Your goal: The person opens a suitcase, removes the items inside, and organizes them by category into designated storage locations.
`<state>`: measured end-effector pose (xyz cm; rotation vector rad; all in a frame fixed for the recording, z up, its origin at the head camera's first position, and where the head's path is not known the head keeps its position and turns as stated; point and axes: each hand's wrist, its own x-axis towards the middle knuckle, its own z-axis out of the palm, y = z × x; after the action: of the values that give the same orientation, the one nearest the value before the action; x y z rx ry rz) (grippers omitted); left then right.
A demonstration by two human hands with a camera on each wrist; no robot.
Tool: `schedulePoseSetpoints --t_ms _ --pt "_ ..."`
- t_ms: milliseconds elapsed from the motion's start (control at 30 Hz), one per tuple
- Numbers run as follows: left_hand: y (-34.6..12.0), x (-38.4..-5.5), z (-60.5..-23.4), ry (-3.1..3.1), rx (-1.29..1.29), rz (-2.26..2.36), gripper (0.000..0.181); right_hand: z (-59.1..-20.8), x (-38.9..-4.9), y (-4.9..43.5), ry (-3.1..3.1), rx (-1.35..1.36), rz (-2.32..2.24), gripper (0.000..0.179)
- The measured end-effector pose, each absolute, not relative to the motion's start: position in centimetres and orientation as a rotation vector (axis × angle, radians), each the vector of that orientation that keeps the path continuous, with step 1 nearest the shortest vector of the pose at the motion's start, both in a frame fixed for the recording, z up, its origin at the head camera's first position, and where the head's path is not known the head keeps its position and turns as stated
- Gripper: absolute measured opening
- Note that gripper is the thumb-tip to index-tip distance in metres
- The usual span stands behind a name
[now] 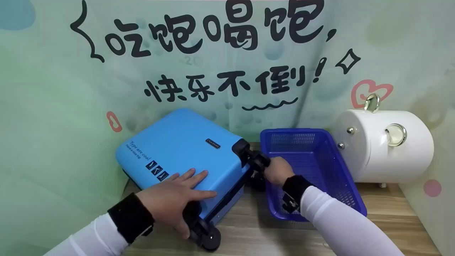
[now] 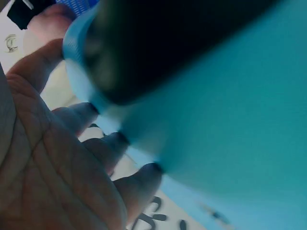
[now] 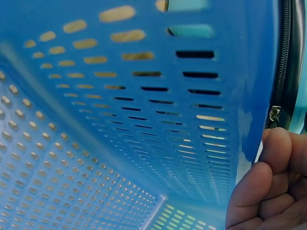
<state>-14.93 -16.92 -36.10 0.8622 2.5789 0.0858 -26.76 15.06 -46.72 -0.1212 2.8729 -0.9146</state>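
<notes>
A light-blue suitcase (image 1: 185, 149) lies tilted with its black wheels toward the right and front. My left hand (image 1: 174, 199) rests on its upper shell with fingers spread, the thumb down beside the front wheel (image 1: 210, 238). In the left wrist view, the fingertips touch the blue shell (image 2: 230, 129). My right hand (image 1: 280, 171) is at the suitcase's wheel end, just behind the rear wheel (image 1: 259, 160). The right wrist view shows its curled fingers (image 3: 276, 148) pinching at the zipper pull (image 3: 274, 114); the tab itself is hidden by them. The zipper (image 3: 284, 52) runs up from there.
A dark-blue perforated basket (image 1: 355, 202) stands right of the suitcase, under my right wrist. Beyond it sits a white cylindrical container (image 1: 394, 149) with metal rings. A printed cloth (image 1: 227, 64) hangs behind the wood-grain table (image 1: 249, 231).
</notes>
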Motion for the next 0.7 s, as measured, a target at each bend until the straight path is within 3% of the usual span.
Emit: schedulePoseSetpoints --t_ms 100,333,700 --pt "-17.4 -14.4 -37.1 2.614 0.941 0.025 0.115 -46.7 -26.8 15.1 2.879 -0.126 -0.916 0.012" --pt "-16.9 -14.4 -39.1 2.802 1.200 -0.288 0.094 -46.9 -26.7 15.2 2.865 -0.126 -0.974 0.013" --pt "-15.4 -14.3 -40.1 2.912 1.144 -0.239 0.091 -46.9 -26.2 14.6 2.789 -0.027 -1.084 0.023"
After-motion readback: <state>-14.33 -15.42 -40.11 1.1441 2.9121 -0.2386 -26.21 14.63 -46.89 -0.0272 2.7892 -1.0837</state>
